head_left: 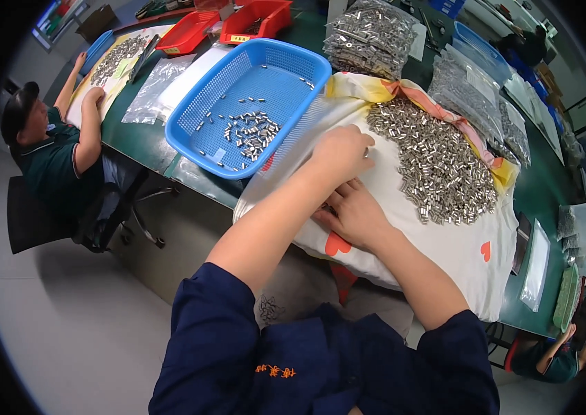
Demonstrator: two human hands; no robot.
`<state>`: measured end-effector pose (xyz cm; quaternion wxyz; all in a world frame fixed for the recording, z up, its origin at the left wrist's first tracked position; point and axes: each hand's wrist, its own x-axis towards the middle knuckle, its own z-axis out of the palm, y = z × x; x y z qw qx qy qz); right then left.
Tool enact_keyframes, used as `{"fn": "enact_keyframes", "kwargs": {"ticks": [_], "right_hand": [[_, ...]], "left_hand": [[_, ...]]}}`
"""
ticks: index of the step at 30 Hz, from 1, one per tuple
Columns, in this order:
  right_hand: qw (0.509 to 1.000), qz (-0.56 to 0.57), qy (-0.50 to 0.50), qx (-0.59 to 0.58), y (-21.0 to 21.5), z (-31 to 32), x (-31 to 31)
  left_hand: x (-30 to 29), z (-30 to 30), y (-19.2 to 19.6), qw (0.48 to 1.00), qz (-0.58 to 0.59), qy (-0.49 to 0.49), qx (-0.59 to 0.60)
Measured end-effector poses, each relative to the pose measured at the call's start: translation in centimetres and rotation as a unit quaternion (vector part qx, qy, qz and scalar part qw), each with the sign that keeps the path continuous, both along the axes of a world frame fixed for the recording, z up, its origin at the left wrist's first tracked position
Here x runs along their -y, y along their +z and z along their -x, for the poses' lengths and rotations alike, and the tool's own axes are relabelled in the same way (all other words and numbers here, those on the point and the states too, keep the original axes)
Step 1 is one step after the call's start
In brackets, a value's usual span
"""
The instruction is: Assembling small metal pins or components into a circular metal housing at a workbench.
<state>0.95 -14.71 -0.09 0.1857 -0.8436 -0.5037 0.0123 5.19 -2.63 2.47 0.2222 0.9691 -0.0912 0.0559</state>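
Observation:
My left hand (343, 153) is over the white patterned cloth (438, 252), its fingers curled together. A small shiny metal cylinder (366, 153) shows at its fingertips. Just below and nearer to me, my right hand (358, 214) rests low over the cloth with bent fingers. The left hand and forearm partly cover those fingertips, so what they hold cannot be made out. To the right of both hands, a big heap of short metal cylinders (442, 166) is spread on the cloth. At the left stands a blue perforated basket (193, 97) with loose cylinders (251, 131) on its bottom.
Clear bags packed with metal parts (370, 36) stand behind the heap, with more bags (469, 86) at the right. Red bins (257, 19) sit beyond the basket on the green table (142, 142). At the left a seated co-worker (51, 145) handles another pile (118, 61).

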Motion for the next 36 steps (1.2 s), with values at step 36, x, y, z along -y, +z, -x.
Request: {"fn": "enact_keyframes", "kwargs": {"ticks": [36], "right_hand": [[0.972,-0.157,-0.171,-0.023,-0.3,5.2,3.3]], "left_hand": [[5.2,17.1,-7.2,0.258,0.873,0.247,-0.331]]}}
